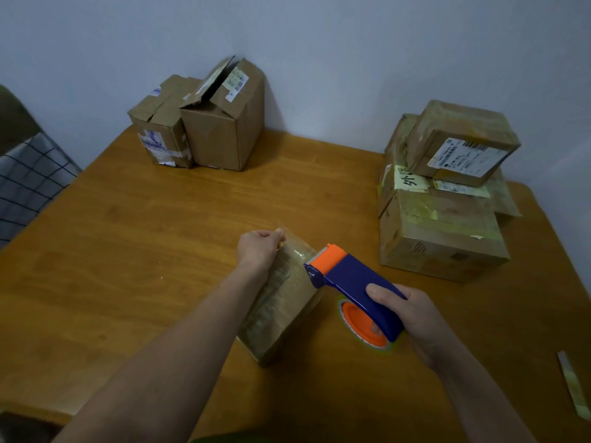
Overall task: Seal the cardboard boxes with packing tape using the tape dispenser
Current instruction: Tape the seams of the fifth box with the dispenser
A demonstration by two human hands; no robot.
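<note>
1. While the left hand [258, 248] pinches the free end of the tape [295, 248], the right hand [407, 314] has its fingers curled round the tape dispenser [348, 276].
2. Its orange nose points to the upper left.
3. The box [281, 308] lies at frame centre, long axis running near-to-far.

This looks like a plain room in a home, given over to parcel packing. A varnished wooden table [144, 219] stands pushed against a bare, pale painted wall [319, 59]. Off the table's left edge lies soft fabric [28, 183] in a dark grid pattern, like household bedding. On the table's far left corner stand two worn, reused cardboard boxes [198, 123] with old shipping labels. On its right side is a stack of taped boxes [444, 203]. Towards its front are a small box [281, 311] and a blue and orange tape dispenser [355, 279] with clear packing tape [297, 251] drawn out.
</note>
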